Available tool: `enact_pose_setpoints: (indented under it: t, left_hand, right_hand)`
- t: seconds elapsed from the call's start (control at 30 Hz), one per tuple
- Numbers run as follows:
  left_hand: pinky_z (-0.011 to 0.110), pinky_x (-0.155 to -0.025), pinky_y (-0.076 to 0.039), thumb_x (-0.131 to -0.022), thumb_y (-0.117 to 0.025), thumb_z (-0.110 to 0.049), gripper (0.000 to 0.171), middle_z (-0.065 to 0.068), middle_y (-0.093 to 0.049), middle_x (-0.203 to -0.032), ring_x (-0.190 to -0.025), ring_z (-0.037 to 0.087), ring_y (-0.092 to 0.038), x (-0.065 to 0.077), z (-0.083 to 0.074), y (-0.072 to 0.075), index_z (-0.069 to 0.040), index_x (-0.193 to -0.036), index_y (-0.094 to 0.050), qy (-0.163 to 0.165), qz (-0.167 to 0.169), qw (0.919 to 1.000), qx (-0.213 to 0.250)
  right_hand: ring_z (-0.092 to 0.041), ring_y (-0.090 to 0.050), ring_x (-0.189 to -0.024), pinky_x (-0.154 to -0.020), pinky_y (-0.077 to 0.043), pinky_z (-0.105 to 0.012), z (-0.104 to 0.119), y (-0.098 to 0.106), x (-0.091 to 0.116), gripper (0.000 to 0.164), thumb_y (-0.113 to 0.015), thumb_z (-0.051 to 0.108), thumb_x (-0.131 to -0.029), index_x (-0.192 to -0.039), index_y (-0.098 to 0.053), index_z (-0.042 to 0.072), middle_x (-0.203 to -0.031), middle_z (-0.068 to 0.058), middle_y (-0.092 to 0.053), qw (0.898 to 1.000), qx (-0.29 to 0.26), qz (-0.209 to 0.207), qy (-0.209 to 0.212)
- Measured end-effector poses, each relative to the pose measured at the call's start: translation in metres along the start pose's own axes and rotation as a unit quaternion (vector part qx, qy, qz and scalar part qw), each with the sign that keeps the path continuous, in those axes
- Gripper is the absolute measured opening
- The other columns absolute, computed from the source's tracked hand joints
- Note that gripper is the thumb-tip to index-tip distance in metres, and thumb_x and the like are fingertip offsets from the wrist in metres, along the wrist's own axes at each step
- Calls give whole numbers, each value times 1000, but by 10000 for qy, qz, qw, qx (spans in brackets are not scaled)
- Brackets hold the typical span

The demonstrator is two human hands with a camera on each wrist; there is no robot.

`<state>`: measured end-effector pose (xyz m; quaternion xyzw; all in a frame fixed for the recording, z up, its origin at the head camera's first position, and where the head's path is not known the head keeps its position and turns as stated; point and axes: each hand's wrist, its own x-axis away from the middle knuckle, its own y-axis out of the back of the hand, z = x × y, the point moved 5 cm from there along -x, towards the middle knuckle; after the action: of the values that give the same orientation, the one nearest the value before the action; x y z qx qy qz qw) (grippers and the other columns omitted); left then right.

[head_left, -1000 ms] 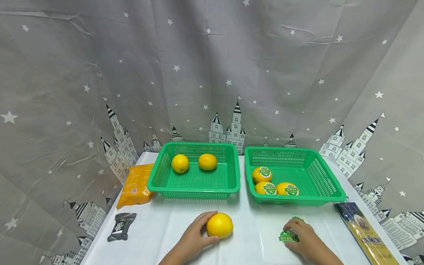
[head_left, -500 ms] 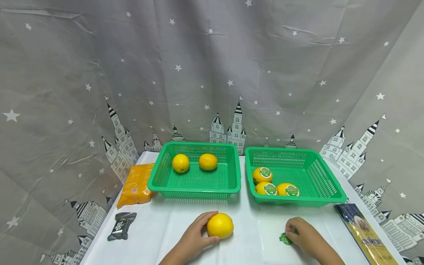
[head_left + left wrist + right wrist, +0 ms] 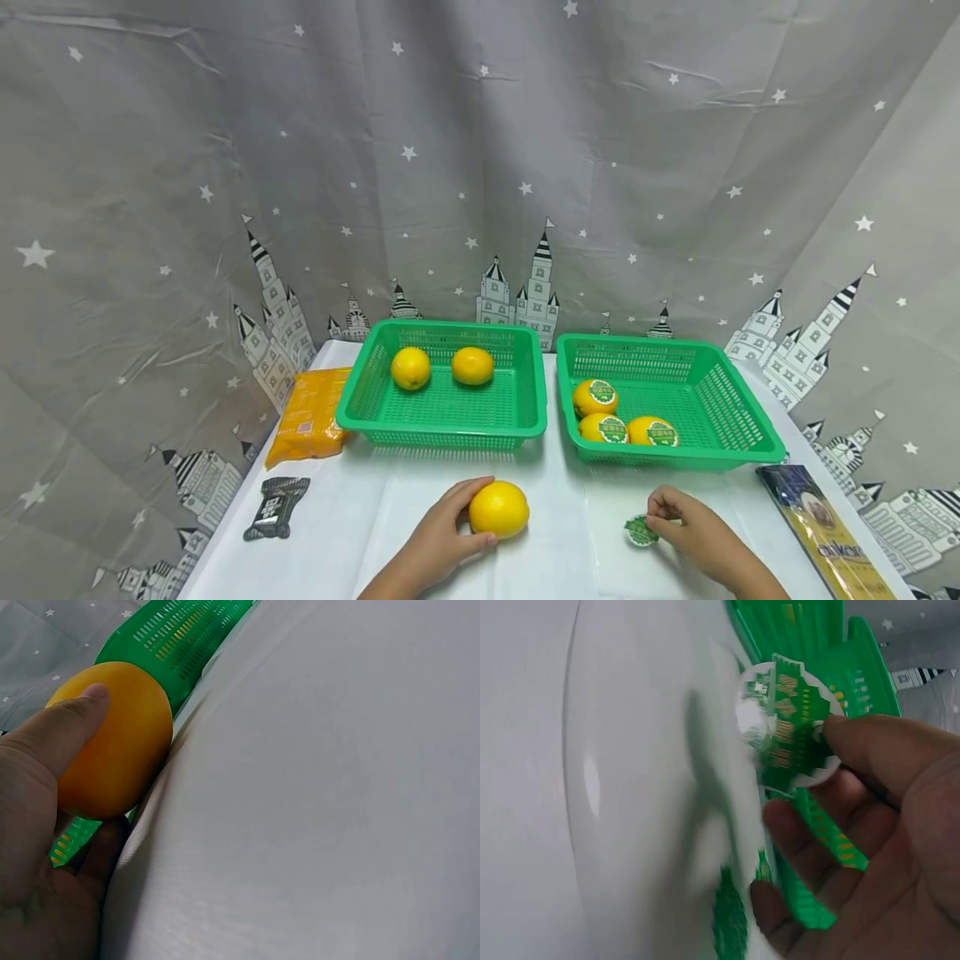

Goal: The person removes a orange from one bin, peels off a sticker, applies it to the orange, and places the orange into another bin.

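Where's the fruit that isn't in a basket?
In the head view, the fruit is low down near the middle, held in the left hand, just in front of the left basket.

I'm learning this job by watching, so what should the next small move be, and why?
Probably carry the sticker across to the yellow fruit: the right hand pinches the sticker, the left hand holds that fruit, which shows no sticker, and the three fruits in the right basket wear similar ones.

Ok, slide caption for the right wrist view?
Right hand pinches a green sticker, with a basket behind.
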<state>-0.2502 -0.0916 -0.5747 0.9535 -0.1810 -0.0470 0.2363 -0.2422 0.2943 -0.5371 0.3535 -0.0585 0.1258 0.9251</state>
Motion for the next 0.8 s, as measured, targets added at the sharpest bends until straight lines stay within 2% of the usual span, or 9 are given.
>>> enact_pose_setpoints:
  t: [0.13,0.27,0.47,0.6,0.7,0.8]
  left_hand:
    - [51,-119,-39,-85,-85,-47,83,-1,-49,-157,-143,26,-51,0,-1,1,-30,-157,-47,58,-28,10000,-19]
    - [48,-118,-41,-86,-85,-45,83,0,-49,-157,-142,26,-51,0,-1,0,-29,-157,-46,66,-21,10000,54]
    - [43,-115,-46,-86,-84,-46,84,4,-50,-155,-139,27,-54,3,2,-4,-25,-158,-46,127,46,9998,110]
    - [42,-114,-47,-87,-84,-45,84,4,-51,-155,-138,27,-55,3,1,-4,-22,-158,-46,77,10,9999,65]
    - [38,-112,-49,-87,-84,-44,83,4,-51,-155,-137,27,-55,0,-1,-2,-21,-158,-46,-3,-16,9999,110]
    - [33,-110,-50,-87,-85,-42,82,5,-51,-155,-137,27,-55,-3,-2,-1,-21,-157,-47,-42,3,9999,164]
  right_hand:
    - [-11,-60,-91,-77,-48,-29,7,-10,-5,20,-74,23,-98,-105,-61,10,-96,1,-66,9993,-275,-197,167]
    - [-12,-58,-86,-73,-50,-25,22,-27,-12,26,-75,19,-97,-113,-61,3,-97,-5,-64,9938,-1050,-284,248]
    - [-15,-61,-79,-70,-57,-30,56,-72,-24,36,-75,15,-95,-125,-62,-2,-96,-8,-65,9744,-2218,-306,189]
    - [-16,-62,-80,-71,-60,-31,84,-99,-31,41,-77,16,-94,-127,-62,-4,-94,-7,-65,9601,-2786,-222,83]
    - [-16,-65,-83,-72,-61,-28,104,-111,-36,40,-78,15,-92,-124,-63,-6,-96,-8,-66,9538,-2993,-171,206]
    - [-16,-65,-85,-72,-59,-24,119,-117,-39,37,-80,15,-92,-120,-64,-3,-99,-9,-67,9572,-2858,-171,427]
